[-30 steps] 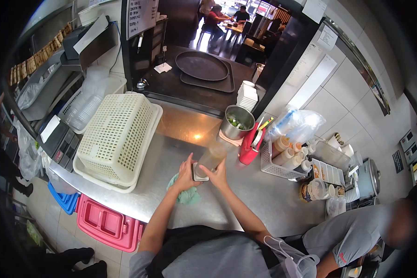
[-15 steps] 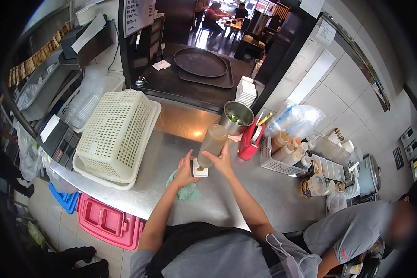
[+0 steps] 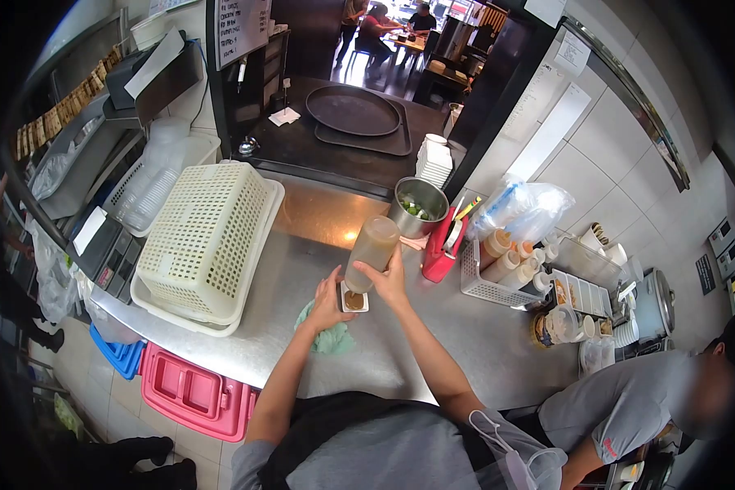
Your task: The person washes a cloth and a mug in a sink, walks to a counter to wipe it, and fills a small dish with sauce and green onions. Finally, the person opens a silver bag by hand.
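Observation:
My right hand [image 3: 388, 280] is wrapped round a translucent squeeze bottle [image 3: 373, 251], which is tipped with its nozzle end down over a small square white dish [image 3: 354, 300]. Brown sauce [image 3: 354, 300] lies in the dish. My left hand [image 3: 328, 300] holds the dish by its left side. Under and beside my left wrist, a green cloth [image 3: 332, 337] lies crumpled on the steel counter [image 3: 400, 351].
White baskets [image 3: 208, 237] stand on the left. A metal pot [image 3: 419, 204], stacked white dishes [image 3: 434, 160], a red holder [image 3: 441, 253] and a bottle basket [image 3: 498, 286] are beyond and right. A co-worker's grey sleeve [image 3: 612, 400] is at lower right.
More brown sauce covers the inside of the dish. The bottle has shifted slightly left. Both hands keep their holds.

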`<action>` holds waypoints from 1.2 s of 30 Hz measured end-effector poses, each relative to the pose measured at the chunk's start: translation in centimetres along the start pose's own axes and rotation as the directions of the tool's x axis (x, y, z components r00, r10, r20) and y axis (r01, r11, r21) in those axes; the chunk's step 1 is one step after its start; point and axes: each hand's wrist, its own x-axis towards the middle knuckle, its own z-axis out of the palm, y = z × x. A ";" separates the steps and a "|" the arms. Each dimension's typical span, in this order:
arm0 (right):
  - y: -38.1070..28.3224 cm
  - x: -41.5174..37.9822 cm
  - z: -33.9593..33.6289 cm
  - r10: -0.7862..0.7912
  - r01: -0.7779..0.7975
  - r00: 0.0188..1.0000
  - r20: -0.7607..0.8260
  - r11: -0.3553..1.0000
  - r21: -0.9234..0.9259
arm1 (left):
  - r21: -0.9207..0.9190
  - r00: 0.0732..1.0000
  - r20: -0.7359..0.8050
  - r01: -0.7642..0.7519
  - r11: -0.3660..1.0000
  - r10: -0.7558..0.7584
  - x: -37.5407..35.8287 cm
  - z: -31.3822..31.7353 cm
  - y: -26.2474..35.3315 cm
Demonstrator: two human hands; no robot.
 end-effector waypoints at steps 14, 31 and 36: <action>-7.0 -0.6 -1.2 -0.191 0.193 0.981 -0.040 0.978 0.077 | -0.010 1.000 -0.008 -0.023 1.000 0.023 0.1 0.1 -0.3; 0.7 -2.1 -0.1 -0.073 0.067 0.988 -0.134 0.997 -0.045 | -0.003 1.000 -0.011 -0.024 1.000 0.024 0.1 0.0 0.0; 0.0 -1.7 -0.1 -0.053 0.051 0.991 -0.120 0.999 -0.018 | 0.008 0.999 -0.020 -0.026 1.000 0.026 0.0 -0.1 0.1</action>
